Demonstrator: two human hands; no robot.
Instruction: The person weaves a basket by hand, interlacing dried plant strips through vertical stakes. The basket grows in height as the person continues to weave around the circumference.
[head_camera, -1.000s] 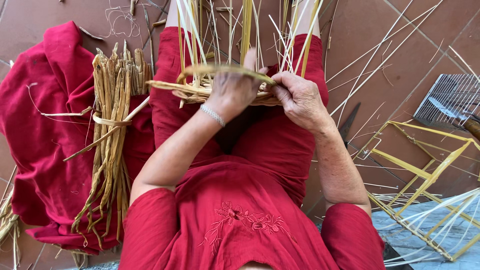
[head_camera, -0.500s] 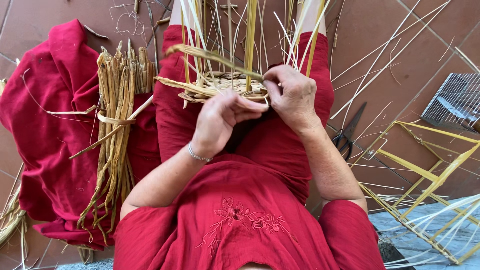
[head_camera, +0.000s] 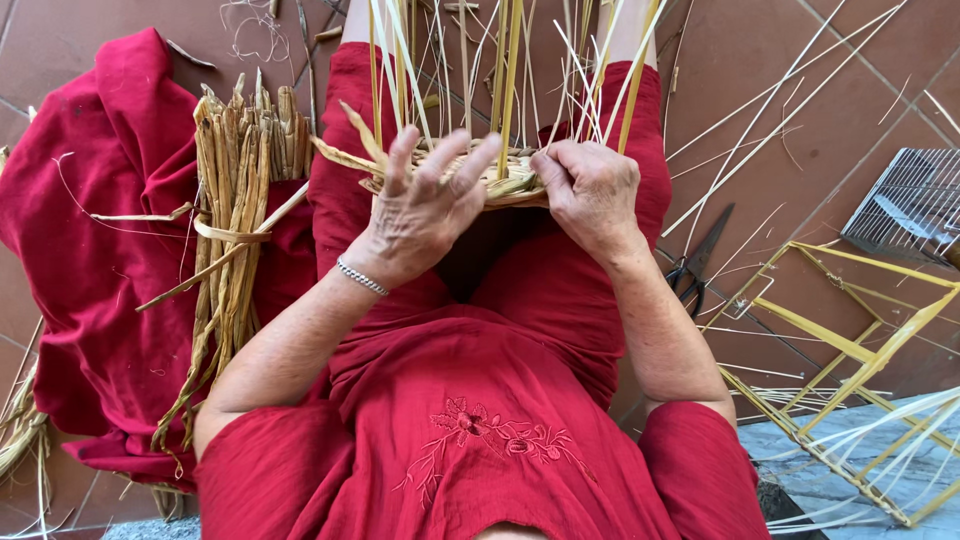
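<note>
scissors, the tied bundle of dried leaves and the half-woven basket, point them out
scissors (head_camera: 697, 262), head view, on the dark blades
tied bundle of dried leaves (head_camera: 232, 210), head view, just above its binding strip
half-woven basket (head_camera: 512, 178), head view, on the woven rim between the hands

Terracotta tile floor in even daylight

The floor (head_camera: 800, 110) is laid with large reddish-brown tiles with pale joints, strewn with loose straw strands. A red cloth (head_camera: 90, 250) lies spread at the left, a yellow frame (head_camera: 850, 350) of thin bars at the right, a wire grid (head_camera: 915, 205) beyond it near the edge, and black scissors (head_camera: 695, 265) between on the tiles
</note>
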